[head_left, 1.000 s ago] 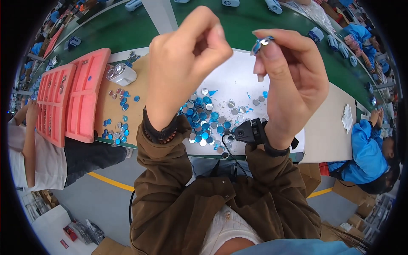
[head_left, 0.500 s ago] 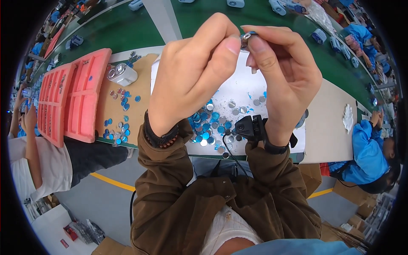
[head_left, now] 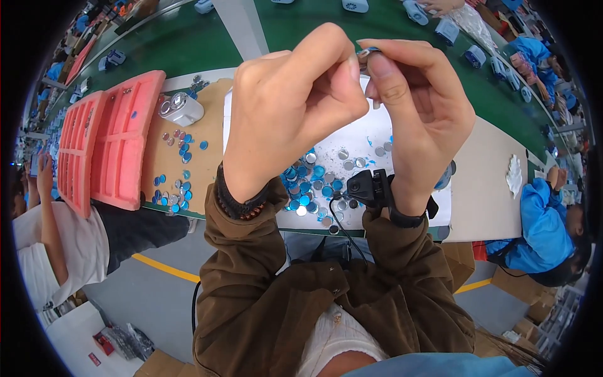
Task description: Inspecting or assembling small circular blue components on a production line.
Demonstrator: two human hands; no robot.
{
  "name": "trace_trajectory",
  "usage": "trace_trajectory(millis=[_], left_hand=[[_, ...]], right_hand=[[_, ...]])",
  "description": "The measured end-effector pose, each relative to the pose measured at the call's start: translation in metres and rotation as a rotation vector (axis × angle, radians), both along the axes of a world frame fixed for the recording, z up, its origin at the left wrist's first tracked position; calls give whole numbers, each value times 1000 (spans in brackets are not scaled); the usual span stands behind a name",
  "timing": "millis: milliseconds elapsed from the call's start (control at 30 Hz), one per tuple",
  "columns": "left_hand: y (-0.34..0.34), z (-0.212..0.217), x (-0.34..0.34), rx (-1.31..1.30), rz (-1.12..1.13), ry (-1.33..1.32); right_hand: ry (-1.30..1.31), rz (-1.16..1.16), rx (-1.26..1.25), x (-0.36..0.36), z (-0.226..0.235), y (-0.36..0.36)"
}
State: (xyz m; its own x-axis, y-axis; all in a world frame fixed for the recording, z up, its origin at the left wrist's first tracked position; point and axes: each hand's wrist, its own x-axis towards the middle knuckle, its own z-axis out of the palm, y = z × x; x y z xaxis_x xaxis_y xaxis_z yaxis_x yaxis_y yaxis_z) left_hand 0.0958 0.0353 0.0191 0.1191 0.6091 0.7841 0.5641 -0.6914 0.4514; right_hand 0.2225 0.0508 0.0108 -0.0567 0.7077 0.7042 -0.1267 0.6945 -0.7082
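Note:
High over the white sheet, my right hand pinches a small shiny round disc with a blue edge between thumb and forefinger. Beside it is my left hand, its fingers curled closed and thumb drawn in, close to the disc. Whether anything sits in its fingertips is hidden from view. Below my hands, several loose discs, some blue and some silver, lie scattered on the sheet with small blue scraps.
Pink compartment trays stand at the left. Near them are a white device with round metal tops and more discs on brown cardboard. A green conveyor carries blue-grey devices across the back. Co-workers sit at both sides.
My left hand has turned and shifted slightly down, its thumb coming away from the disc. The right hand stays put. Devices on the conveyor have shifted right, and another person's hand shows there.

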Motion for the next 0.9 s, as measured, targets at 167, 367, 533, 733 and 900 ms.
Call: trace_trajectory(millis=[167, 367, 533, 733, 900], left_hand=[[1, 1, -1, -20, -19, -47], [-1, 1, -3, -133, -87, -116], [-5, 4, -7, -440, -272, -297], [-2, 5, -2, -455, -447, -400], [0, 7, 4, -530, -600, -584]], right_hand=[[79, 83, -57, -3, 0, -1], [198, 201, -123, -4, 0, -6], [241, 317, -265, -2, 3, -5], [229, 300, -258, -1, 4, -1], [184, 261, -213, 0, 2, 1]])
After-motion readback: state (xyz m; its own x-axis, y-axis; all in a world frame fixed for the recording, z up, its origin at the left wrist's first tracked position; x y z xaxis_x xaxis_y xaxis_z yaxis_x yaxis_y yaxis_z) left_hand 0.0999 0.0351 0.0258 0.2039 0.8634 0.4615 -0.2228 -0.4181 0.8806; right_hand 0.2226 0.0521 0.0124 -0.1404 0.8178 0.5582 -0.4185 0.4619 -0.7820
